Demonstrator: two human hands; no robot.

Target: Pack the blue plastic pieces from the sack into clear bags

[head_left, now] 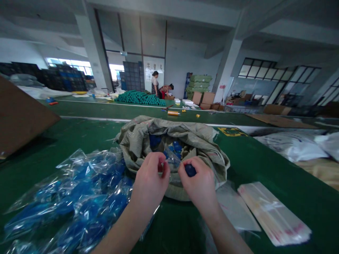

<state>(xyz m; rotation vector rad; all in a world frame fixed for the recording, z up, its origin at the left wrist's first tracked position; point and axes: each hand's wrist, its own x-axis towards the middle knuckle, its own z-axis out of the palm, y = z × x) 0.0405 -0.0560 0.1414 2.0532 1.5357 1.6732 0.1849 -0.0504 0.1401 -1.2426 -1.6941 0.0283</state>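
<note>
My left hand [153,176] pinches the edge of a clear plastic bag [172,160] in front of the woven sack. My right hand [198,180] is closed around a dark blue round piece [190,170], close to the bag's other side. Both hands are over the near rim of a grey-green woven sack [140,130], its mouth rolled open. Blue pieces [176,146] lie inside the sack. To the left is a heap of blue pieces in clear bags [87,190]. Right of my right forearm lies a stack of flat clear bags [275,213].
A green table [97,132] runs under everything. A cardboard sheet [23,116] juts in at left; white sacks [293,144] lie at right. Farther back are a pile of green rolls [140,97], an orange tube [173,113] and two people [155,84].
</note>
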